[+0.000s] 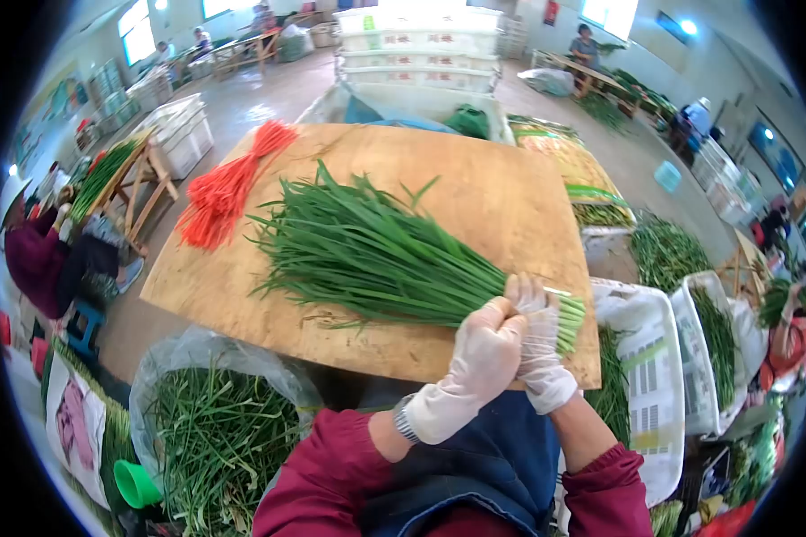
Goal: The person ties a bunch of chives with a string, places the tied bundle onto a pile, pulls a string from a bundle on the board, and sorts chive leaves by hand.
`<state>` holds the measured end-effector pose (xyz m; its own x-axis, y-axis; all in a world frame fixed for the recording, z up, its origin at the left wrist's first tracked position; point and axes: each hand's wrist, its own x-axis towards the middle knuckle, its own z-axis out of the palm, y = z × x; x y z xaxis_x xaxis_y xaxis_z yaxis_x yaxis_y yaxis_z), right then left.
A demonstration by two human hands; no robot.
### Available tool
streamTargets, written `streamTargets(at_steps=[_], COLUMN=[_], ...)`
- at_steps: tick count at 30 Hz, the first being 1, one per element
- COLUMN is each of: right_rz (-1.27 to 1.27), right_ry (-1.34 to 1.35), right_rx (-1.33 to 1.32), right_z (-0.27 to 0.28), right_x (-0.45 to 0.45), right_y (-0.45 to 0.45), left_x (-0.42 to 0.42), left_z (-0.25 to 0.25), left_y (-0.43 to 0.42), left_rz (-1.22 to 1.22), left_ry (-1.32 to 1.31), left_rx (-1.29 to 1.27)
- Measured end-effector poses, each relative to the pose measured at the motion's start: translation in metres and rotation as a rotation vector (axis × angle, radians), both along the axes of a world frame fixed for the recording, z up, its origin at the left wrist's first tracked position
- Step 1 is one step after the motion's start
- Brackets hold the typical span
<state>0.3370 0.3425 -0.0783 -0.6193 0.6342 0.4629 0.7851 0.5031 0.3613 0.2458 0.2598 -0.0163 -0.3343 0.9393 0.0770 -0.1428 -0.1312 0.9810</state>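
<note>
A large bunch of garlic chives (376, 251) lies on the wooden board, its leaves fanned to the left and its pale cut ends to the right. Both of my hands wear thin white gloves. My left hand (475, 362) is closed at the near side of the stems, its thumb against the other hand. My right hand (539, 336) is wrapped over the bunch just behind the cut ends. A small pale strip shows beside the right fingers; what it is I cannot tell. A bundle of red-orange ties (233, 188) rests at the board's upper left.
The wooden board (501, 183) sits before me. A plastic-lined container of loose leaves (224, 438) stands below left, near a green cup (136, 483). White crates (649, 376) of greens stand at right, stacked crates (418, 45) behind. A seated person (45, 251) works at left.
</note>
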Motion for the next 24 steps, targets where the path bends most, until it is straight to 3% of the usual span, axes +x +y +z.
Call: streamTargets(at_steps=[5,7,11,19,24], right_rz=[0.058,0.067,0.04,0.131,0.062], right_ry=[0.094,0.109,0.069,0.126,0.074], right_rx=[-0.067,-0.176,-0.296,-0.102,-0.091], right_z=[0.014,0.026,0.036,0.019,0.022], right_x=[0.0,0.0,-0.001,0.003,-0.001], right_y=[-0.003,-0.003,-0.001,0.016,0.002], left_x=[-0.017,-0.03,-0.02,-0.009,-0.001], left_z=[0.006,0.001,-0.028,-0.051,-0.006], left_y=[-0.013,-0.022,-0.04,-0.043,-0.044], left_rz=[-0.048,-0.133,-0.139,-0.111,-0.122], left_ry=[0.038,-0.178,-0.178,-0.268,-0.166], left_rx=[-0.062,-0.117,-0.162,-0.152,-0.101])
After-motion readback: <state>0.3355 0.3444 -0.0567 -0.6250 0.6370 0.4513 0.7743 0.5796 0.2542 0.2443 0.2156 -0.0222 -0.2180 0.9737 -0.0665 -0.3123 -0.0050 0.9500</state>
